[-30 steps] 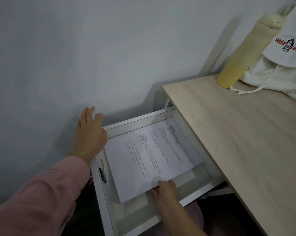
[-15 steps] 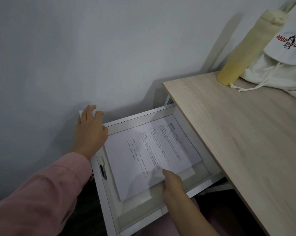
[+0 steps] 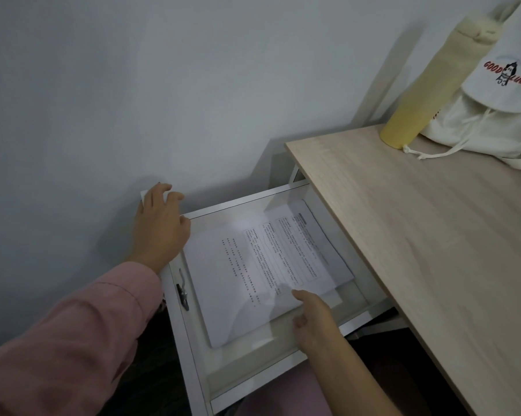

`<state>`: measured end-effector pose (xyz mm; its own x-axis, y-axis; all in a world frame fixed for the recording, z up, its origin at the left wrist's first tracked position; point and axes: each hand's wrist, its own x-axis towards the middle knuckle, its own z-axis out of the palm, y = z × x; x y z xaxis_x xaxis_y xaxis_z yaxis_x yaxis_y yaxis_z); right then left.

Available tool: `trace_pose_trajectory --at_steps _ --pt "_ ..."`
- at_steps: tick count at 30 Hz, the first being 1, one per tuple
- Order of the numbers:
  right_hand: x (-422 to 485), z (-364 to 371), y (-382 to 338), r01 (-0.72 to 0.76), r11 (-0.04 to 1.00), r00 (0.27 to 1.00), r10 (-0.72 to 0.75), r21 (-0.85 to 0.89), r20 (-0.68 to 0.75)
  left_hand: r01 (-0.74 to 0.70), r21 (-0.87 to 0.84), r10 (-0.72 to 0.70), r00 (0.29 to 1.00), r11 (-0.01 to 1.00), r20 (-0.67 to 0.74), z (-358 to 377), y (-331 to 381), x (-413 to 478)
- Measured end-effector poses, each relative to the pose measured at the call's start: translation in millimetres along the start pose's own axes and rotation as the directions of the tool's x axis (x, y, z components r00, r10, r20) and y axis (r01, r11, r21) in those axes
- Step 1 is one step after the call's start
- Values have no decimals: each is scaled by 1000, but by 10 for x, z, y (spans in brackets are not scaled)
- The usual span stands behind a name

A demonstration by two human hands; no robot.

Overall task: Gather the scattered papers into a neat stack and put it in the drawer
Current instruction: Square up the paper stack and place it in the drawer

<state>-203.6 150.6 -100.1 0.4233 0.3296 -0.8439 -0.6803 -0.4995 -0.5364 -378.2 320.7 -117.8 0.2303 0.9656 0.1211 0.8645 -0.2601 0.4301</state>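
The papers point(image 3: 262, 265) lie inside the open drawer point(image 3: 241, 202), on its floor, but askew to its walls and slightly fanned: a lower sheet sticks out past the top ones on the side toward the desk point(image 3: 433, 235). The left hand point(image 3: 160, 229) sits on the drawer's far left corner, fingers bent over the rim and holding it. The right hand point(image 3: 316, 322) reaches in from the near side with a fingertip on the stack's near edge; whether it pinches the sheets or only touches them I cannot tell.

The step in hand looks like settling the stack. To do it well, the right hand should nudge the near edge until the sheets line up. Then it can slide the whole stack flat against one wall, pressing lightly so the top sheet does not skid off alone. The left hand should hold the drawer steady meanwhile. Fingers need to be clear of the rim before any push to close it.
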Motion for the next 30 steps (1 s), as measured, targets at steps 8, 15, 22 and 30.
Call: trace_pose_trajectory --at_steps 8,15,22,30 --pt "134 361 734 725 -99 564 -483 -682 670 -7 -9 6 1000 1000 -10 3 -4 7" --pt "349 632 995 546 -426 544 -474 -721 692 -18 7 18 1000 1000 -12 11 -21 -10" --pt "408 623 1027 546 -435 525 -488 -716 697 13 -69 -16 999 998 -50 15 -27 2" --pt "66 441 636 729 -167 520 -495 -664 696 280 -621 -341 940 732 23 -105 249 -528"
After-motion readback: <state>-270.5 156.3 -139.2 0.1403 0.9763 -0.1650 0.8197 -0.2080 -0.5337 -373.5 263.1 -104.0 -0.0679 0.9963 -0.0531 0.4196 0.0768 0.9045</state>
